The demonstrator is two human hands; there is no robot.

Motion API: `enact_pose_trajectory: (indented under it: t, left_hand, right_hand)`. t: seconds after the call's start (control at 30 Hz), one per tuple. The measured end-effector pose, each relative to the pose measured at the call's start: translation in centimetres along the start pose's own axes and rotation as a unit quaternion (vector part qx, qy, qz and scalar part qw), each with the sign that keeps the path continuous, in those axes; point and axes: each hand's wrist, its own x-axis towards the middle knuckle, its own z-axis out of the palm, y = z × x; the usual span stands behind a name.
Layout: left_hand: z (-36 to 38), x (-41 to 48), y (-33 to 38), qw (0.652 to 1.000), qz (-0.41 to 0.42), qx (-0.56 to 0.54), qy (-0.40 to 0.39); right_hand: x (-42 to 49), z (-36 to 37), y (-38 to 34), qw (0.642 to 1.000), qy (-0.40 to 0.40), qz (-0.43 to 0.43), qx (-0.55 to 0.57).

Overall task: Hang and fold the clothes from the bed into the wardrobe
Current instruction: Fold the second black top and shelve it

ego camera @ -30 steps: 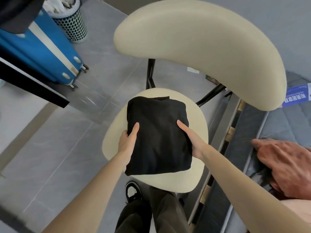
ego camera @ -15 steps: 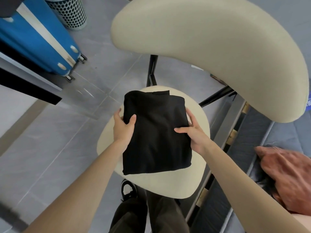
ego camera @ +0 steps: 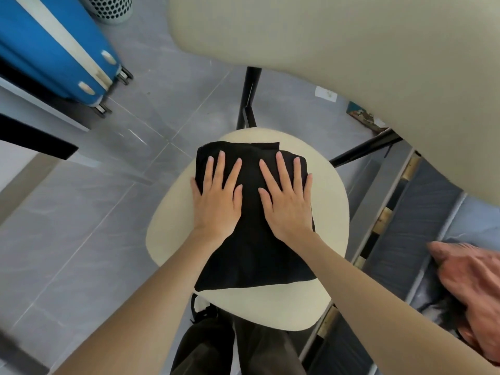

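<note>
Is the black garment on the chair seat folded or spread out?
Folded: the black garment lies as a compact rectangle on the chair seat, both hands flat on it.

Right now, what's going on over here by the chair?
A person is pressing both hands flat on a folded black garment that lies on the cream padded seat of a chair. The left hand and the right hand rest side by side on its far half, fingers straight. It is folded but not yet put away. A blue hard-shell suitcase stands off to the left.
</note>
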Motion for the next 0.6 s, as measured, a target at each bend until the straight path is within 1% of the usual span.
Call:
enact_pose_trajectory:
  t: [0.07, 0.17, 0.37, 0.43, 0.5, 0.6]
  left_hand:
    - [1.4, 0.3, -0.4, 1.0, -0.008, -0.025, 0.009]
    - [2.7, 0.5, -0.6, 0.999, -0.008, -0.045, 0.027]
    - [1.3, 0.2, -0.7, 0.995, -0.012, -0.094, 0.017]
    - [0.7, -1.1, -0.8, 0.991, -0.045, -0.123, 0.031]
    - [0.3, -3.2, -0.9, 0.978, -0.105, -0.175, 0.045]
    - [0.1, -5.9, -0.9, 0.933, -0.196, -0.3, 0.033]
  right_hand:
    - [0.5, 1.6, 0.5, 1.0, -0.002, 0.008, 0.012]
    - [0.9, 3.2, 0.9, 0.998, -0.003, 0.031, 0.058]
    - [0.6, 1.9, 1.3, 0.994, -0.008, 0.039, 0.106]
    - [-0.3, 1.1, 1.4, 0.988, -0.014, 0.057, 0.145]
    - [-1.8, 0.3, 1.6, 0.977, -0.022, 0.094, 0.19]
    - [-3.8, -0.1, 1.5, 0.955, -0.056, 0.167, 0.238]
